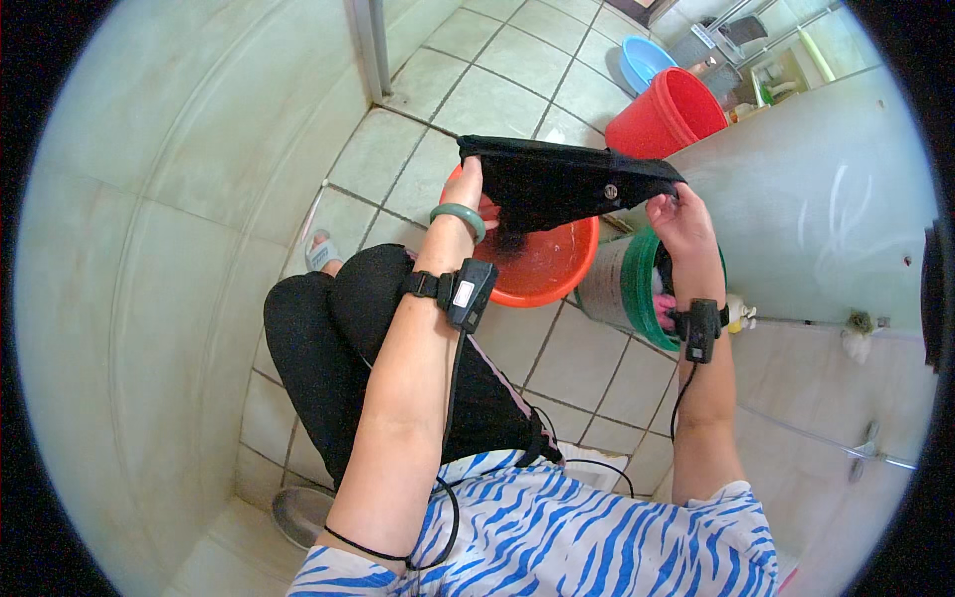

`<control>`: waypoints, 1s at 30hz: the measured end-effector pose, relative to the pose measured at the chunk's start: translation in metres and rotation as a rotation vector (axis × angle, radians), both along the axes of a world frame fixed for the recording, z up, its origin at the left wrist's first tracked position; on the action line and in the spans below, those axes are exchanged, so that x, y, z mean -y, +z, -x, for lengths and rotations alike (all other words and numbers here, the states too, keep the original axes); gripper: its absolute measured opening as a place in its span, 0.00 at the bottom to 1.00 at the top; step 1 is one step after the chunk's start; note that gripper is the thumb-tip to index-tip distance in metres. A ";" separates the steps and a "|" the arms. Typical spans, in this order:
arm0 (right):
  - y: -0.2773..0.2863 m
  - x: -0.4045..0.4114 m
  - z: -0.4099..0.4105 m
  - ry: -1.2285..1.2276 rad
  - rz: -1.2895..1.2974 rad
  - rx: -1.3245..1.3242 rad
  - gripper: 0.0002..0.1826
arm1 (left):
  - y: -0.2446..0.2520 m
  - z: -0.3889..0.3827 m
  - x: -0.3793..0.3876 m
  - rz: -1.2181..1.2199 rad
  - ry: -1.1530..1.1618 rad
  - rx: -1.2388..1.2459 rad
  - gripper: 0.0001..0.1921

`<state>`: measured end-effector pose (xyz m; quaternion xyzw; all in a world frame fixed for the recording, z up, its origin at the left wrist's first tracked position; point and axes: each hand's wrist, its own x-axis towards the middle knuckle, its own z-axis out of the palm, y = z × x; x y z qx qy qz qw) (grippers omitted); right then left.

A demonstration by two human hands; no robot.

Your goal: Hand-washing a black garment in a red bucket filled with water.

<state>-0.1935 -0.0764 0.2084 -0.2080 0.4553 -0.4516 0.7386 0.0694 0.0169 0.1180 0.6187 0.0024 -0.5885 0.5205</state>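
Observation:
A black cloth garment is stretched between my two hands, with a small round badge near its right end. My left hand grips the upper left corner, and a green bangle circles that wrist. At the other end, my right hand pinches the right corner between thumb and fingers. Below the garment stands an orange-red plastic basin. The cloth's lower part hangs over it and hides its far side; whether it touches what is inside I cannot tell.
A green-rimmed bucket holding cloths stands under my right forearm. Beyond are a red bucket and a light-blue basin on the tiled floor. Tiled wall rises at left, a frosted panel at right.

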 end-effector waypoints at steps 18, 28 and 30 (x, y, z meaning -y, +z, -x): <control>0.049 -0.019 -0.008 0.233 0.335 0.022 0.11 | -0.010 0.007 0.013 0.704 0.174 -0.411 0.17; -0.069 -0.074 -0.090 0.819 0.753 -0.717 0.38 | 0.002 0.034 -0.010 0.545 -0.396 -0.178 0.16; -0.122 -0.070 -0.091 0.944 0.715 -0.827 0.39 | -0.015 0.032 -0.007 0.338 -0.611 0.310 0.22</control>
